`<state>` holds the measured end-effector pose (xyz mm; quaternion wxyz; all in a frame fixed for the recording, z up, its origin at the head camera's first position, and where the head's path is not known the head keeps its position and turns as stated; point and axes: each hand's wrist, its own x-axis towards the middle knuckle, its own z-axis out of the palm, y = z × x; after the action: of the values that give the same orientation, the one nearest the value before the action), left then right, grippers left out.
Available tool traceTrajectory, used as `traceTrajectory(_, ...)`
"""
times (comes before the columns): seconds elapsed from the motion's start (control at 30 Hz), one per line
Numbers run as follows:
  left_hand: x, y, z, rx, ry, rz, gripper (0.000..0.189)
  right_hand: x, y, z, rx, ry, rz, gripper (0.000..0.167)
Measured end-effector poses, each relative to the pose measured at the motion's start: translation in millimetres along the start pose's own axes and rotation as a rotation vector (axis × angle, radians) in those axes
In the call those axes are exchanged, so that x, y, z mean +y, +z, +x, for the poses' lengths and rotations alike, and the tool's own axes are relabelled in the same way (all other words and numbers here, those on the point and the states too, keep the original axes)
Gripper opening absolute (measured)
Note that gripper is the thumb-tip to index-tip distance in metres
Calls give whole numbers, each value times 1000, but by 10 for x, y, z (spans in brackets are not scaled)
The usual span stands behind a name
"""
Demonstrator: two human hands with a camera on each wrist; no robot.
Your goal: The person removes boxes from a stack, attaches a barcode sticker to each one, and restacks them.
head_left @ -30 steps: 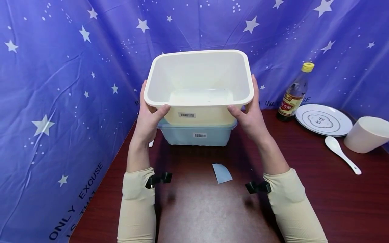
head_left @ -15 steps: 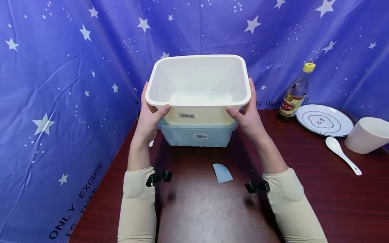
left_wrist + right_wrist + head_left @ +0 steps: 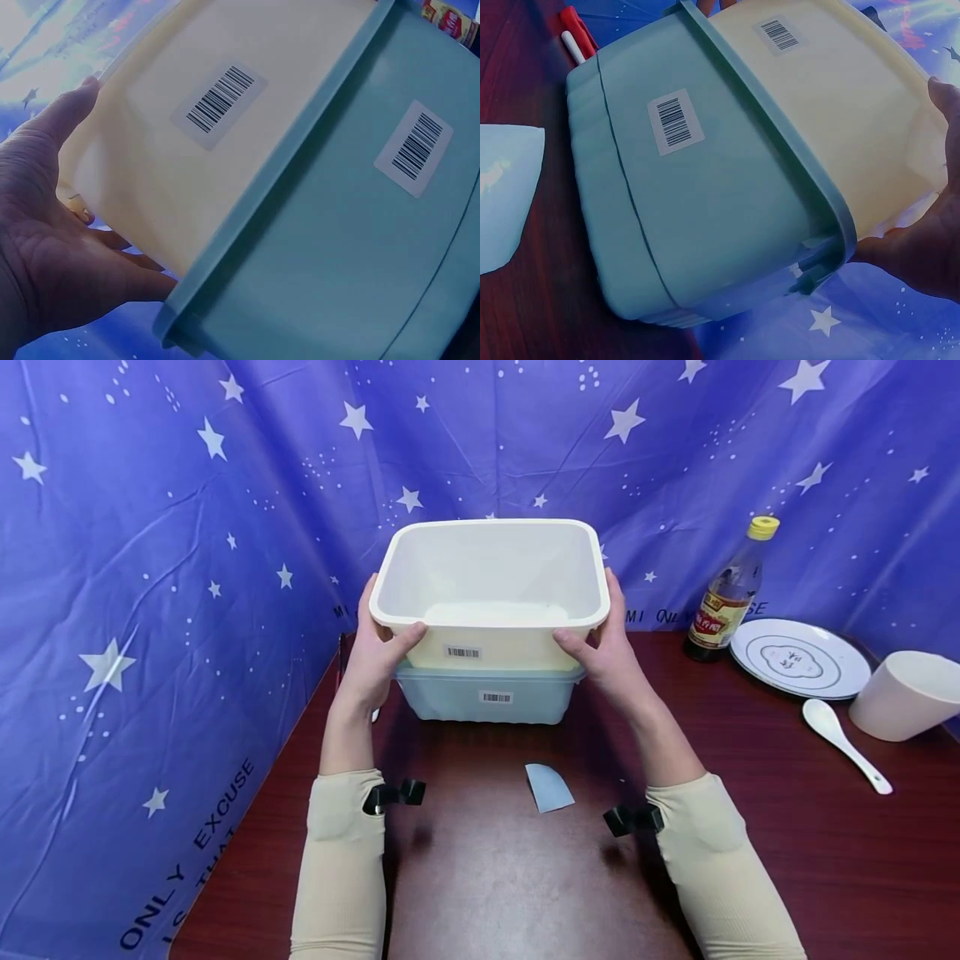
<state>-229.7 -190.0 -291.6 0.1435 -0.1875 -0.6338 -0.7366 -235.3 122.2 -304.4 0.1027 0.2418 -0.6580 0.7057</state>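
Observation:
A cream-white plastic bin (image 3: 491, 647) with a barcode sticker on its front is held between my two hands. Its lower part sits inside the rim of a light blue bin (image 3: 442, 697), which stands on the table and bears a barcode too. My left hand (image 3: 367, 664) grips the white bin's left end, thumb over the front corner of the rim. At the right end my right hand (image 3: 615, 656) grips it likewise, thumb at the front rim. In the left wrist view the fingers (image 3: 150, 285) spread along the end wall, close above the blue rim.
A blue paper piece (image 3: 550, 787) lies on the dark red table (image 3: 465, 877) in front of the bins. To the right are a sauce bottle (image 3: 723, 597), a white plate (image 3: 798, 658), a white spoon (image 3: 843, 743) and a white cup (image 3: 907, 693). A star-patterned curtain (image 3: 480, 435) hangs behind.
The white bin has moved down, deeper into the blue bin, with both hands lowering alongside it. The blue bin and the paper piece have stayed in place.

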Motion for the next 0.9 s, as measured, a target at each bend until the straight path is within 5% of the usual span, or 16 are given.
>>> traceTrajectory(0.7,-93,-109,-8,20,-169,104,92,54,-55,-27,-49,140,-210,102)
traceTrajectory(0.9,-90,-156,-16,12,-204,224,90,91,-58,-39,-51,134,-241,97)
